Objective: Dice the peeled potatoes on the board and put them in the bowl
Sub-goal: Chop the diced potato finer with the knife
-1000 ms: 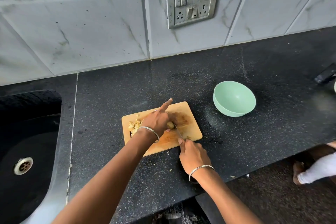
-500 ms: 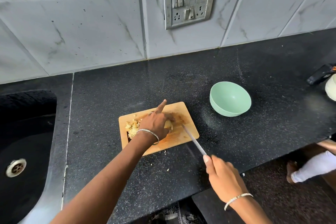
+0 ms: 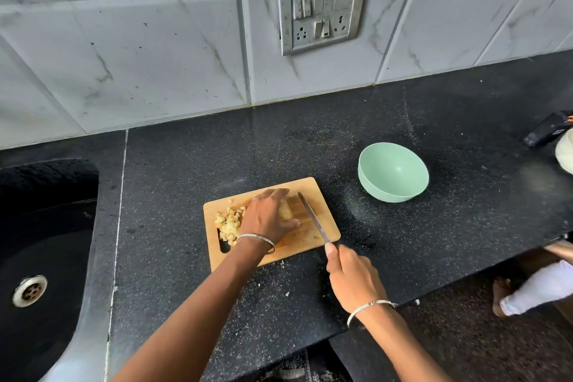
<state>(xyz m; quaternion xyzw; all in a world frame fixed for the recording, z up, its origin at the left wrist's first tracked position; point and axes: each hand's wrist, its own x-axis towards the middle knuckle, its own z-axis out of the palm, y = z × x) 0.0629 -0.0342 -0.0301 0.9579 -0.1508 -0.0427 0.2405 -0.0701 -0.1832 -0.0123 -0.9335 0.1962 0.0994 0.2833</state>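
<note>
Wooden board (image 3: 328, 224) on the black bench (image 3: 465, 211): diced potato (image 3: 228, 223) heaped at its left end; left hand (image 3: 268, 215) curled over an uncut potato piece (image 3: 285, 211); knife (image 3: 313, 216) slanting across the right half, handle gripped by right hand (image 3: 350, 276); green bowl (image 3: 393, 172) stands apart, rightward.

Centre of frame: a potato piece (image 3: 285, 211) is being held down on the wooden board (image 3: 327, 228) by the left hand (image 3: 268, 215), with the fingers curled over it. A knife (image 3: 313, 217) is being gripped by the right hand (image 3: 353, 279), lower centre right. The blade is being angled over the board's right part, just beside the potato piece; contact with the wood cannot be told. Diced pieces (image 3: 228, 222) are being kept heaped at the board's left end. Right of centre, a mint-green bowl (image 3: 381, 192) is being left standing on the black counter (image 3: 217, 164), apart from the board. Far left: a dark sink (image 3: 46, 226).
</note>
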